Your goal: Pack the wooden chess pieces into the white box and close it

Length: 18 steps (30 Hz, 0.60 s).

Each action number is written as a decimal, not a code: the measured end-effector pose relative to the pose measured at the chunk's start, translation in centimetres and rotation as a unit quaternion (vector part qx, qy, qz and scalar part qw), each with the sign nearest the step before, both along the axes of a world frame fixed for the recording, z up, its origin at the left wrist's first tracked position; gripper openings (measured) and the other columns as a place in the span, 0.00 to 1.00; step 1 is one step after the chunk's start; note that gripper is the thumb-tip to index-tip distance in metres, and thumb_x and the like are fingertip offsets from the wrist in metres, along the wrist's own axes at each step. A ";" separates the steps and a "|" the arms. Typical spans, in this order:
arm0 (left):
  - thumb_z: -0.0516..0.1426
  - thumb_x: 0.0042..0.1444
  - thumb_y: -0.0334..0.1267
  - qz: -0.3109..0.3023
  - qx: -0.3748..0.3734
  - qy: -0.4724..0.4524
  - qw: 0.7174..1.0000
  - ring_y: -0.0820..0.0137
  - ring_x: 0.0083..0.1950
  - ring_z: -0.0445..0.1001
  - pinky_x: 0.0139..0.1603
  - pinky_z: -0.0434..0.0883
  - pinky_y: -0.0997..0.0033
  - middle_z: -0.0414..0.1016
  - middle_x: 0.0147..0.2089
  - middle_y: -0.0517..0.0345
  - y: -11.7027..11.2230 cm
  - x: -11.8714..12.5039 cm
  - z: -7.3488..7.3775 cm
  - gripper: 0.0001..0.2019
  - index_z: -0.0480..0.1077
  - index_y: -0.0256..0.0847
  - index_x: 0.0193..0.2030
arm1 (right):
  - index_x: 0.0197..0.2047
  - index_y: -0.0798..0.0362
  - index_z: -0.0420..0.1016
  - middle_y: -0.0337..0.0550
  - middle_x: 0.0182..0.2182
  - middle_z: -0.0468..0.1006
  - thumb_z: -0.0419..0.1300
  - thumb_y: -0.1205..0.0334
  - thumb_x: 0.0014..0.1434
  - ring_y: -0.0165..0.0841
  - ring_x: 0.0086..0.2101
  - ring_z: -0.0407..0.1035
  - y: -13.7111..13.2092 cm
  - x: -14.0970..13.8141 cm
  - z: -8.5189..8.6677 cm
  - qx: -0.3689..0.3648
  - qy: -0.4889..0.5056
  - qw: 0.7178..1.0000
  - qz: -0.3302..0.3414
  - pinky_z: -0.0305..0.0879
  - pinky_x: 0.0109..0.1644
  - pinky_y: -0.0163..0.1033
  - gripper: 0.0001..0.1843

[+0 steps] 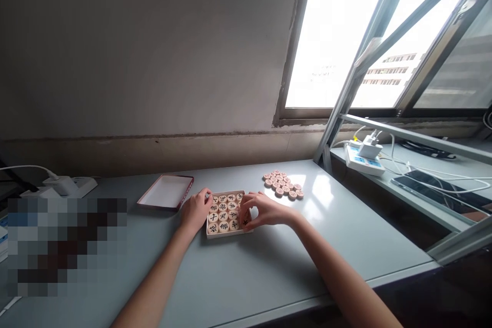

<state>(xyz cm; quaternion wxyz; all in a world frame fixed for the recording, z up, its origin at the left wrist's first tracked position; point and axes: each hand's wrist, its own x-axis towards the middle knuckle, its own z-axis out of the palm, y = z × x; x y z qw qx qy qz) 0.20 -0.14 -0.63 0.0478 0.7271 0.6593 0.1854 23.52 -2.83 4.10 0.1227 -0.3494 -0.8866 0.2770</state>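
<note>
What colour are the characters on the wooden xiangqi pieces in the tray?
Black on pale wood: the pieces show this best in the head view.

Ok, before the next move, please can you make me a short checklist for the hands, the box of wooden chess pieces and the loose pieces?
1. Left hand resting at the left edge of the box: ok.
2. Right hand holding a piece: cannot tell, the fingers cover it.
3. Pieces in the box lying flat in rows: ok on the left; cannot tell at the right, under the hand.
4. Loose pile apart from the box: ok.
5. Lid apart from the box: ok.
</note>
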 end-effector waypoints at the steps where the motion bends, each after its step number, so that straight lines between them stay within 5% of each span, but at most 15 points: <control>1: 0.47 0.59 0.41 0.001 -0.001 0.002 1.000 0.66 0.34 0.74 0.28 0.56 0.74 0.77 0.32 0.58 0.1 0.0 -0.1 0.10 0.68 0.46 0.40 | 0.34 0.47 0.78 0.39 0.36 0.73 0.65 0.47 0.48 0.34 0.40 0.65 0.0 0.0 0.0 0.004 0.001 1.000 -0.002 0.51 0.49 0.39 0.14; 4: 0.46 0.60 0.41 0.001 -0.009 0.004 1.000 0.66 0.35 0.74 0.28 0.57 0.74 0.77 0.33 0.57 0.4 0.0 -0.5 0.11 0.68 0.46 0.41 | 0.36 0.46 0.77 0.38 0.37 0.73 0.62 0.46 0.51 0.34 0.42 0.64 0.5 0.5 -0.3 0.036 0.010 0.999 -0.038 0.52 0.50 0.40 0.14; 6: 0.45 0.61 0.42 0.006 -0.011 0.005 1.000 0.65 0.36 0.75 0.29 0.57 0.74 0.77 0.33 0.56 0.9 0.1 -0.7 0.12 0.68 0.46 0.43 | 0.40 0.45 0.75 0.40 0.42 0.72 0.58 0.48 0.56 0.36 0.45 0.63 1.2 1.3 -0.9 0.105 0.015 0.986 -0.127 0.52 0.51 0.42 0.14; 11: 0.44 0.62 0.41 -0.001 0.002 0.030 1.000 0.63 0.39 0.75 0.30 0.59 0.73 0.77 0.36 0.52 2.6 0.7 -0.4 0.14 0.69 0.45 0.44 | 0.53 0.50 0.67 0.48 0.55 0.64 0.54 0.63 0.58 0.43 0.55 0.54 2.9 3.5 -3.6 0.285 -0.082 0.884 -0.360 0.42 0.58 0.50 0.18; 18: 0.42 0.63 0.41 -0.008 0.035 0.005 0.999 0.62 0.41 0.75 0.35 0.62 0.71 0.78 0.37 0.50 5.1 1.0 -0.4 0.16 0.70 0.43 0.42 | 0.42 0.51 0.73 0.50 0.46 0.71 0.47 0.67 0.61 0.42 0.49 0.59 3.3 4.3 -4.3 0.302 -0.169 0.861 -0.371 0.50 0.50 0.45 0.14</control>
